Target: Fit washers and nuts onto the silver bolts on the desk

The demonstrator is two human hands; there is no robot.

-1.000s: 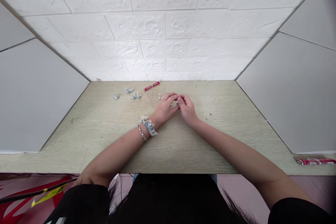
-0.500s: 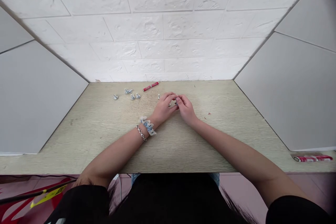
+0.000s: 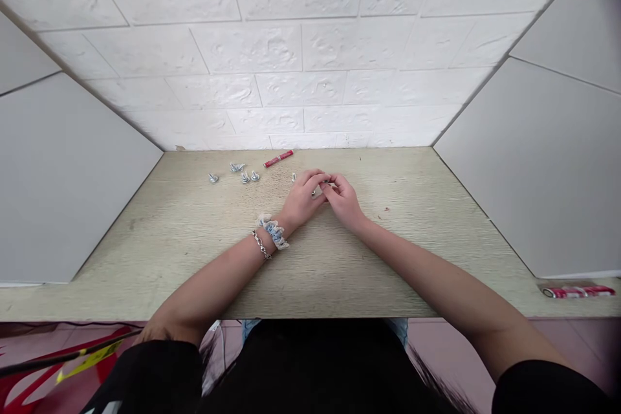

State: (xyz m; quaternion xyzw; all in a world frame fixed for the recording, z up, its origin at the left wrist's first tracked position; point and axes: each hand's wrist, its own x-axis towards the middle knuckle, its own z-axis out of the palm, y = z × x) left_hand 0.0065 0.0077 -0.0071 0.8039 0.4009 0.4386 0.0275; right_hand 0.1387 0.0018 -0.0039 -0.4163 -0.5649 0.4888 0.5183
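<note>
My left hand (image 3: 301, 199) and my right hand (image 3: 344, 202) meet fingertip to fingertip over the middle of the table. Both are closed in a pinch around a small metal piece, mostly covered by the fingers; its exact kind cannot be made out. Another bit of shiny metal (image 3: 313, 193) peeks out beneath the left fingers. Just beyond the left knuckles stands a small screw (image 3: 294, 176). Farther left lie several silver screws with wide washer-like bases, among them one screw (image 3: 213, 178) set apart and another screw (image 3: 255, 176) closer to my hand.
A red tube like a marker (image 3: 278, 158) lies near the back wall (image 3: 301, 123). Another red tube-like thing (image 3: 578, 292) is at the right front edge. Grey panels rise at left (image 3: 72, 187) and right (image 3: 538, 174) of the wooden table (image 3: 310, 278). Brown specks dot the surface.
My right thumb has shifted slightly left and up against the left fingertips, and the small piece is now more hidden. The loose screws and red tubes have stayed in place.
</note>
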